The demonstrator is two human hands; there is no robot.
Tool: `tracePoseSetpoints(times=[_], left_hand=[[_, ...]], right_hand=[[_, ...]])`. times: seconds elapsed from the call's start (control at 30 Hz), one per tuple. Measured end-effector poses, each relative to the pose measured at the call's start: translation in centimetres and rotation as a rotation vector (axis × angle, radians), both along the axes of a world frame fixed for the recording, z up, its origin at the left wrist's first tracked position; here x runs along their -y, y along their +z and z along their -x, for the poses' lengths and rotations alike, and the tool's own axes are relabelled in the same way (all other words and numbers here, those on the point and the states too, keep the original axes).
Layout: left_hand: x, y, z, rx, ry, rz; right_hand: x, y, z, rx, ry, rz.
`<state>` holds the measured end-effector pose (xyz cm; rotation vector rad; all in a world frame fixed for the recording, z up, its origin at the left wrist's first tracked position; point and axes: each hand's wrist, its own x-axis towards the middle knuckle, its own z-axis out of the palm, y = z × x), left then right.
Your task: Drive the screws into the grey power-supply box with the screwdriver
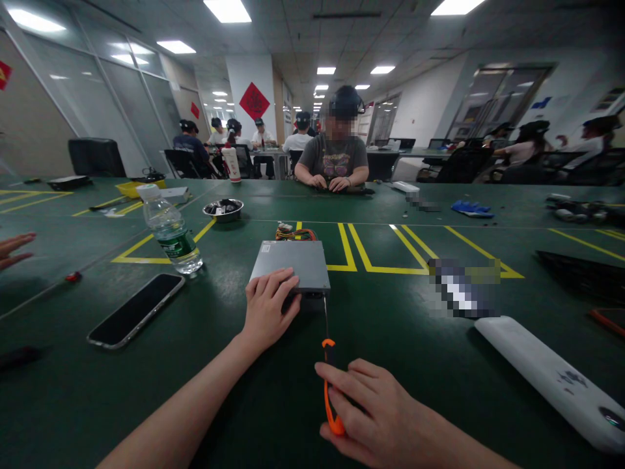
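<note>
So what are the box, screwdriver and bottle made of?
The gray box looks like satin metal: flat, even faces. The screwdriver: thin gray shaft, likely metal; bright orange-trimmed handle, maybe smooth plastic. The bottle seems glossy plastic: clear, with highlights.

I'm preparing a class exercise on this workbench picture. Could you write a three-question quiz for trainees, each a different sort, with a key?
1. Short answer: Which hand holds the orange-and-black screwdriver?

2. True or false: The coloured wires lie at the side of the grey metal box that faces the camera wearer.

3. Compare: Which lies nearer the camera wearer, the phone or the metal bowl?

Key:
1. The right hand.
2. False; they lie at its far side.
3. The phone; the metal bowl stands farther back.
</note>
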<state>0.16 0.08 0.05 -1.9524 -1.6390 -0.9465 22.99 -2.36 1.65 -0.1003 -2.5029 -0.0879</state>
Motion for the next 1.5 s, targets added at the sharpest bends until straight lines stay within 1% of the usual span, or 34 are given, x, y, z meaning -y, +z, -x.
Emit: tracePoseSetpoints(times=[0.07,0.23,0.3,0.4,0.5,0.57,0.67,0.87,1.1,1.27,1.5], left_hand=[[0.0,0.0,0.0,0.001,0.0,0.005],[0.1,0.1,-0.1,0.003,0.001,0.008],[0.1,0.1,-0.1,0.004,-0.001,0.005],[0.1,0.1,-0.1,0.0,-0.006,0.002],[0.1,0.1,0.0,-0.002,-0.011,-0.002],[0.0,0.1,0.0,-0.001,-0.011,-0.006],[0.0,0.0,0.0,0.002,-0.01,-0.007],[0.0,0.0,0.0,-0.003,-0.009,-0.007],[-0.2,-0.1,0.1,-0.004,-0.01,-0.02],[-0.2,-0.2,0.1,-0.018,-0.007,-0.023],[0.0,-0.1,0.1,0.002,-0.006,0.005]], right_hand=[[0.0,0.0,0.0,0.01,-0.015,0.023],[0.2,0.6,0.1,0.148,-0.03,0.035],[0.3,0.5,0.2,0.137,-0.021,0.019],[0.2,-0.1,0.4,0.06,-0.007,0.009],[0.0,-0.6,0.3,0.036,-0.012,0.044],[-0.1,-0.5,0.2,0.088,-0.026,0.079],[-0.1,-0.2,0.1,0.173,-0.036,0.075],[-0.1,-0.3,-0.1,0.157,-0.037,0.062],[-0.3,-0.3,-0.1,0.275,-0.058,0.057],[-0.3,-0.1,0.0,0.233,-0.063,0.054],[0.0,0.7,0.0,0.153,-0.031,0.025]])
